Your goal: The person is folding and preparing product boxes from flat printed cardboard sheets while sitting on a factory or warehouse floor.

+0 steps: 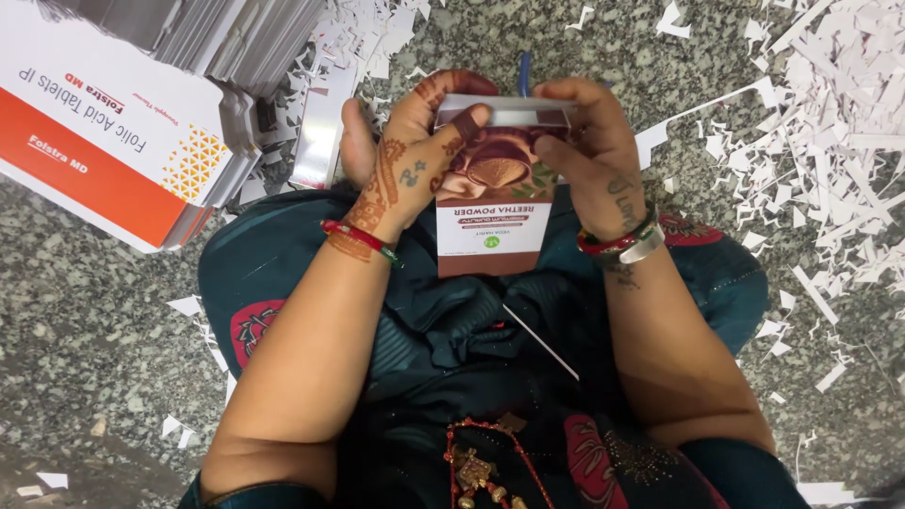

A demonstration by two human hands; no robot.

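**One carton in hand, a stack of flats waiting**

A speckled grey stone floor (113, 320) is seen from above, strewn with white paper trimmings (830, 113), thickest to the right of the right hand and beyond both hands. One small brown-and-white carton (490, 188) is held between the two hands, above the lap of a dark teal garment (452, 330). The left hand (401, 165) is wrapped around the carton's left side, its thumb pressed on the printed face near the top; the right hand (589, 155) is closed on the right side, fingers curled over the top edge.

The carton appears already raised into box shape, and its upper flap is judged to be in the middle of being folded or tucked; whether the far end is closed cannot be told.

To the left of the left hand, one stack of flat white-and-orange carton blanks (104, 132) is lying tilted, with a second pile of greyish flats (236, 38) beyond it. No finished cartons are visible anywhere. One thin white strip (542, 344) is lying on the lap, below the hands. Red bangles are worn on both wrists.
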